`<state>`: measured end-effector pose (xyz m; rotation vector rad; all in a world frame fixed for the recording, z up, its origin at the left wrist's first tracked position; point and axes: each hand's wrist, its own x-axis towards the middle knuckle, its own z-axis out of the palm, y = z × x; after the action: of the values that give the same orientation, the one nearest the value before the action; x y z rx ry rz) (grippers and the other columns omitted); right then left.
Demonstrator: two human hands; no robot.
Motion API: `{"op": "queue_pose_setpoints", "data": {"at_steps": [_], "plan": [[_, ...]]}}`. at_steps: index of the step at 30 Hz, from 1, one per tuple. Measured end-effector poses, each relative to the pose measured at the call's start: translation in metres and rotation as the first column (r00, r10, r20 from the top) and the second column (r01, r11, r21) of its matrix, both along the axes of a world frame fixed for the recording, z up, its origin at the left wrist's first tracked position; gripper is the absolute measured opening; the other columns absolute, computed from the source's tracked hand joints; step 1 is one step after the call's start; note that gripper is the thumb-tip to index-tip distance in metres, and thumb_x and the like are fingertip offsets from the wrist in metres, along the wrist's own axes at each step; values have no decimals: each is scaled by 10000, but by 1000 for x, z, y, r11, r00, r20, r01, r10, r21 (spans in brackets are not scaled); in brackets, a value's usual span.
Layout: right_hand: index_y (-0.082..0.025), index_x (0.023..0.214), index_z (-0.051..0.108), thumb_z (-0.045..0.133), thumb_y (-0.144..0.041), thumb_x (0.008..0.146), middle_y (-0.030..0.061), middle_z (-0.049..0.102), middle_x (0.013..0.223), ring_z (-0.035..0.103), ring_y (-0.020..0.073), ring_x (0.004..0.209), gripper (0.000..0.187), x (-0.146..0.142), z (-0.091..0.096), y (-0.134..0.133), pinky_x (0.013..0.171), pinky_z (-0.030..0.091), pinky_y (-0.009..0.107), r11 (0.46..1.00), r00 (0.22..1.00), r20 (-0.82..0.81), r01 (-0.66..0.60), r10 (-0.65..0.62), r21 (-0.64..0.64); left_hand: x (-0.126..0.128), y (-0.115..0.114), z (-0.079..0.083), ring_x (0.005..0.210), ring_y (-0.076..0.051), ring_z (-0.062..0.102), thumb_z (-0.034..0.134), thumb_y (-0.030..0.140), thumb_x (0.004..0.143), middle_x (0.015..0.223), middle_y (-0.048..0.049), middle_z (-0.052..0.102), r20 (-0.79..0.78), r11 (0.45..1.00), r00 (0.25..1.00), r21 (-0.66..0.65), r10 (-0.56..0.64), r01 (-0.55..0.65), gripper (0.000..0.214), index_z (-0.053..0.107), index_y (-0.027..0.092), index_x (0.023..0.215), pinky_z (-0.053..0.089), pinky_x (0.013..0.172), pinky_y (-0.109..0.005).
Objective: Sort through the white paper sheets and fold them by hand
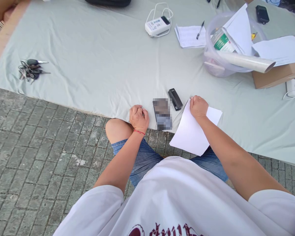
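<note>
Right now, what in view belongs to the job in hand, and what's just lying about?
Job in hand:
- white paper, in the fingers of the right hand
- black stapler, probably: it lies near the paper

Apparently just lying about:
- keys
- white corded device
- printed sheets, pen
- plastic tub
- cardboard box

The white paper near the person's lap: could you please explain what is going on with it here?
The person's right hand grips the white paper, which reaches past the edge of the cloth-covered table. The left hand is curled at that edge; whether it holds anything is unclear. Between the hands lie a black stapler and a flat, pixelated object.
</note>
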<state>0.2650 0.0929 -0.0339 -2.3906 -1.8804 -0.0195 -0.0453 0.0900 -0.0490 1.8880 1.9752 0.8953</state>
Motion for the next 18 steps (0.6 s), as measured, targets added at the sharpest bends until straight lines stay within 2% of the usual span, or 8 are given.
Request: {"op": "queue_pose_setpoints", "data": {"at_steps": [4, 13, 18], "plan": [[-166, 899, 563, 224, -341, 1003, 117, 600, 858, 496, 243, 788, 396, 0, 1, 0, 641, 268, 338, 1000, 1000, -3, 2, -2, -7, 0, 0, 0, 1084, -283, 534, 453, 191, 885, 1110, -119, 635, -27, 1000, 1000, 27, 4, -3, 197, 595, 209, 748, 417, 944, -441], [-161, 904, 564, 224, -333, 1011, 110, 608, 861, 498, 227, 773, 396, 0, -1, 0, 624, 253, 327, 1000, 999, 44, -3, 3, -11, -1, 0, -1, 1125, -292, 505, 453, 183, 886, 1138, -138, 611, 17, 1000, 1000, -8, -16, 16, 183, 596, 197, 772, 389, 977, -457], [-169, 881, 566, 246, -344, 1008, 90, 605, 821, 493, 215, 738, 386, 2, -3, 1, 606, 243, 326, 1000, 999, 43, -16, 15, 20, 0, 0, -2, 1075, -287, 517, 457, 166, 878, 1094, -133, 628, 4, 999, 1000, 44, -14, 14, 184, 577, 197, 741, 404, 947, -449]]}}
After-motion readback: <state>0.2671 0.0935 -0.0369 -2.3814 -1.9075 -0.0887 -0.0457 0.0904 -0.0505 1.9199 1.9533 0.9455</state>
